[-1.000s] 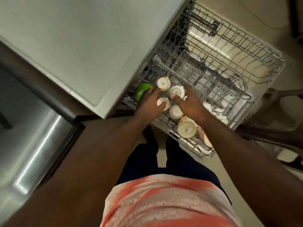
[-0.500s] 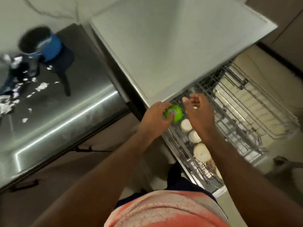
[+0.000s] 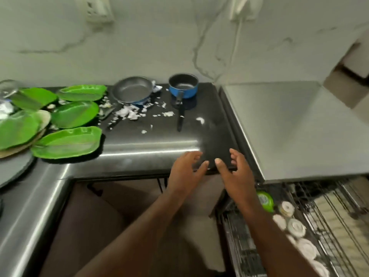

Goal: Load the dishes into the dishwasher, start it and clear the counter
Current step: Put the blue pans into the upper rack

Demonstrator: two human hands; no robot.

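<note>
Head view: left hand (image 3: 185, 170), right hand (image 3: 237, 172) empty, fingers (image 3: 202, 166) loosely spread; perhaps five green plates (image 3: 74, 113); two pans (image 3: 131, 88) on counter (image 3: 209, 136).

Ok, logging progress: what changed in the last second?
The left hand let go of the small green cup, now sitting in the wire dishwasher rack. Both it and the right hand lifted away, open, toward the steel counter. The inverted white cups stayed in their row.

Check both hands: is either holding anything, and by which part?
Nothing is held. The left hand and the right hand are both empty, with fingers loosely spread, near the front edge of the counter.
</note>
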